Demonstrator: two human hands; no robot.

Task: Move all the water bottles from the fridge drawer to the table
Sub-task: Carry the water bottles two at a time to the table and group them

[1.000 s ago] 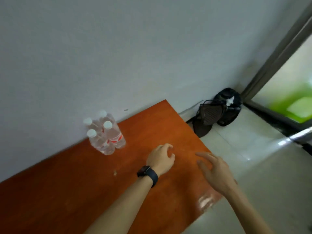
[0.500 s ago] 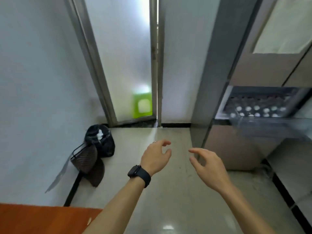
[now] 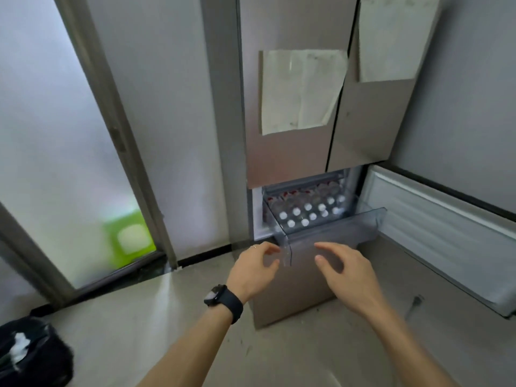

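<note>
A clear plastic fridge drawer (image 3: pixel 332 233) is pulled out of the fridge (image 3: pixel 293 152). Inside stand several water bottles (image 3: pixel 307 212) with white caps and red labels, packed in rows. My left hand (image 3: pixel 252 270), with a black watch on the wrist, hovers just in front of the drawer's near left corner, fingers curled apart and holding nothing. My right hand (image 3: pixel 347 273) hangs below the drawer's front wall, fingers spread, also holding nothing. The table is out of view.
The fridge's lower door (image 3: pixel 446 238) swings open to the right. Two paper sheets (image 3: pixel 301 90) are stuck on the upper doors. A frosted glass door (image 3: pixel 83 152) stands at the left, and a black bag (image 3: pixel 30 356) lies on the floor at the bottom left.
My view has swung from the orange table with its bottles, past the glass door, to the fridge. Both hands stay held out and have come close to the drawer.
</note>
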